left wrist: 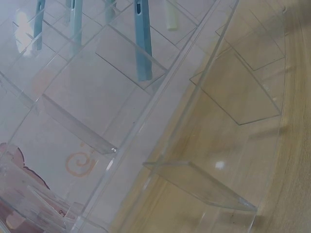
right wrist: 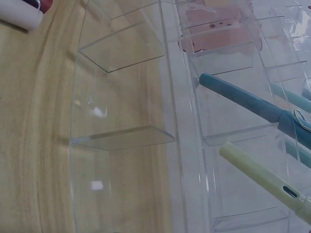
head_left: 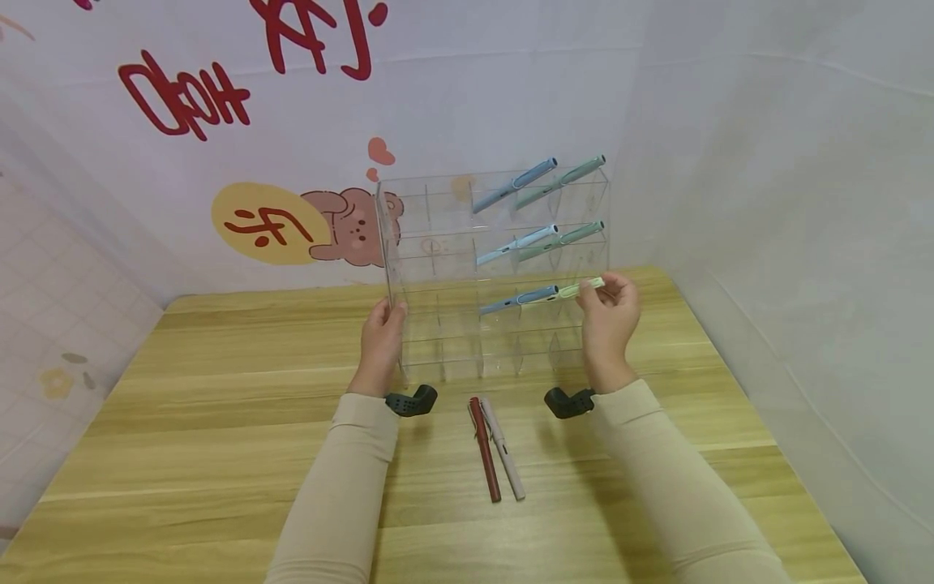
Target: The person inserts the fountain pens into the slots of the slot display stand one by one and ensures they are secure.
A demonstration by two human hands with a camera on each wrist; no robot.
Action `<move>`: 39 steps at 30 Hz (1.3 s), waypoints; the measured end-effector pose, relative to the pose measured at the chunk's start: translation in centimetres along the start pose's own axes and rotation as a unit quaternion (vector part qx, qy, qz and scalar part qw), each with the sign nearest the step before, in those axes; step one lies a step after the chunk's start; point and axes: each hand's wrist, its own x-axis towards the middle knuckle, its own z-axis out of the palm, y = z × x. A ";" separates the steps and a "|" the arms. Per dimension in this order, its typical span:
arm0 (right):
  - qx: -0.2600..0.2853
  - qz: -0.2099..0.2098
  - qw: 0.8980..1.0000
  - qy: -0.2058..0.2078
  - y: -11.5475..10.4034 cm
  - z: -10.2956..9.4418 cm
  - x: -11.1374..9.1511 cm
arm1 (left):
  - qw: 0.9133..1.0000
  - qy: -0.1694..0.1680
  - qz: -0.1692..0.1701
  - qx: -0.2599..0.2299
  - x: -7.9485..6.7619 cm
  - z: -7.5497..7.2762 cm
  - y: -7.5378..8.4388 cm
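A clear acrylic pen rack [head_left: 457, 331] with tiers and dividers stands at the back of the table. My left hand [head_left: 381, 345] grips its left side edge, thumb in front. At the lower right of the rack, my right hand [head_left: 609, 324] pinches the upper end of a pale green pen [right wrist: 262, 177], which lies slanted in a compartment. Beside it rests a blue pen [head_left: 514, 301]. Higher tiers hold a light blue pen [head_left: 514, 245], a green pen [head_left: 560, 241], another blue pen [head_left: 514, 186] and another green pen [head_left: 560, 182]. Neither hand shows in the wrist views.
A dark red pen [head_left: 485, 454] and a pale grey-pink pen [head_left: 505, 454] lie side by side on the wooden table [head_left: 241, 422] between my forearms. Behind the rack hangs a white printed cloth [head_left: 496, 97]. Each wrist wears a black camera mount.
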 end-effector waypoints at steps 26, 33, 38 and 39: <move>-0.021 -0.012 1.000 -0.013 1.0 -0.2 0.0 | 1.000 -0.001 -0.001 -0.001 0.2 0.0 -0.2; -0.040 0.001 0.999 -0.022 0.6 -0.6 -0.2 | 1.000 -0.001 0.001 -0.011 0.1 0.1 -0.2; -0.045 0.000 0.999 -0.021 0.5 -1.2 -0.4 | 1.000 0.000 0.000 -0.010 0.1 0.1 -0.2; -0.047 0.001 0.999 -0.021 0.5 -1.4 -0.5 | 1.000 0.000 -0.001 -0.010 0.1 0.1 -0.2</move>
